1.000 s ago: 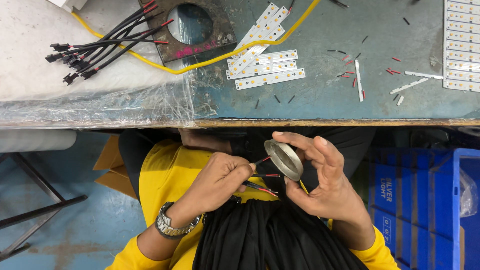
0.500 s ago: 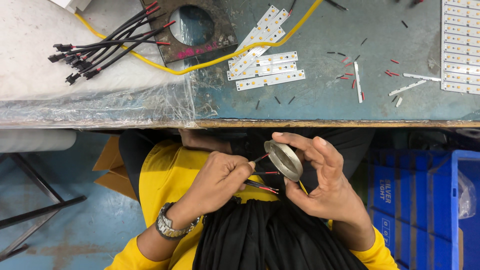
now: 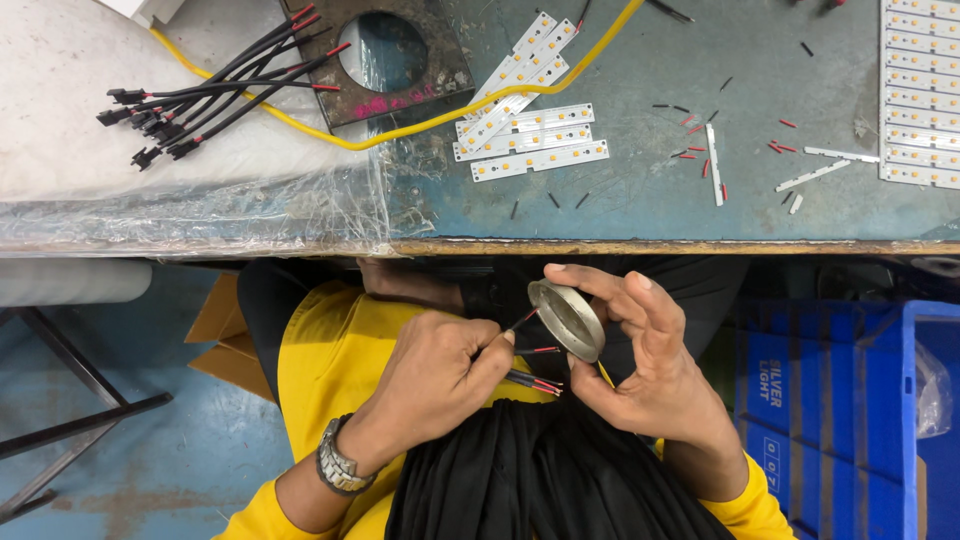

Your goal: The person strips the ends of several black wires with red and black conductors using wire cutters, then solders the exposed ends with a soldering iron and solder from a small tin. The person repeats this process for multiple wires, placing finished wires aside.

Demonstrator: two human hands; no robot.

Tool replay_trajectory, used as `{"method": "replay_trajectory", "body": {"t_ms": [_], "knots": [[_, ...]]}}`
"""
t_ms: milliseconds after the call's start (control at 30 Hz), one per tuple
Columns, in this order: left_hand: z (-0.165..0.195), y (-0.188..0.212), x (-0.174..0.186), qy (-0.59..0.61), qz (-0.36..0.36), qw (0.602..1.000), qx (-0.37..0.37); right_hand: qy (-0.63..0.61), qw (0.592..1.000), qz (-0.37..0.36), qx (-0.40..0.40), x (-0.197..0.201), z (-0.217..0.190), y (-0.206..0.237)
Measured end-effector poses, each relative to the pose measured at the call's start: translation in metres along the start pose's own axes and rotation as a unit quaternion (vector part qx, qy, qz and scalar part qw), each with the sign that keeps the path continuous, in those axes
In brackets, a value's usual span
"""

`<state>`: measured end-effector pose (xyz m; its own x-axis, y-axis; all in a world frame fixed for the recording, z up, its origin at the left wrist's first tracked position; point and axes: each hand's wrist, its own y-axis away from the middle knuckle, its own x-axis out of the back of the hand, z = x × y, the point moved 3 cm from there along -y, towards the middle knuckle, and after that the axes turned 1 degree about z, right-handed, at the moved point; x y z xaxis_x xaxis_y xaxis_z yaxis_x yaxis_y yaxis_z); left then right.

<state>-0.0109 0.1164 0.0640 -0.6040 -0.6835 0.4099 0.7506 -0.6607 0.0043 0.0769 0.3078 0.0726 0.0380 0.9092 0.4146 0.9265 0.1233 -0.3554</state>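
Round metal housing [image 3: 567,319] grasped in right hand [image 3: 640,360]; left hand [image 3: 435,375] pinches red-black wires [image 3: 527,352], tips pointing right, just beside housing

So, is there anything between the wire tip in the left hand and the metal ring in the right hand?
Nothing visible. The left hand pinches the wire right at the metal ring, which the right hand holds by its rim.

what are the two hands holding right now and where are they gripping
The right hand holds a round metal ring by its rim, thumb below and fingers above. The left hand pinches thin red-and-black wires near their ends.
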Motion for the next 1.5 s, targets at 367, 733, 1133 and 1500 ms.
{"method": "replay_trajectory", "body": {"t_ms": [367, 733, 1133, 1500], "knots": [[-0.001, 0.001, -0.002, -0.015, -0.018, 1.0, 0.009, -0.001, 1.0, 0.005, -0.004, 0.0, 0.001, 0.001], [-0.008, -0.001, -0.003, 0.048, -0.048, 0.997, 0.041, 0.003, 1.0, 0.004, -0.008, 0.0, 0.001, 0.001], [-0.012, -0.001, -0.004, 0.045, -0.06, 0.997, 0.032, 0.008, 1.0, 0.007, -0.011, 0.0, 0.002, 0.001], [-0.031, -0.003, -0.011, 0.158, -0.102, 0.98, 0.071, 0.007, 1.0, 0.006, -0.008, -0.001, 0.0, 0.001]]}}
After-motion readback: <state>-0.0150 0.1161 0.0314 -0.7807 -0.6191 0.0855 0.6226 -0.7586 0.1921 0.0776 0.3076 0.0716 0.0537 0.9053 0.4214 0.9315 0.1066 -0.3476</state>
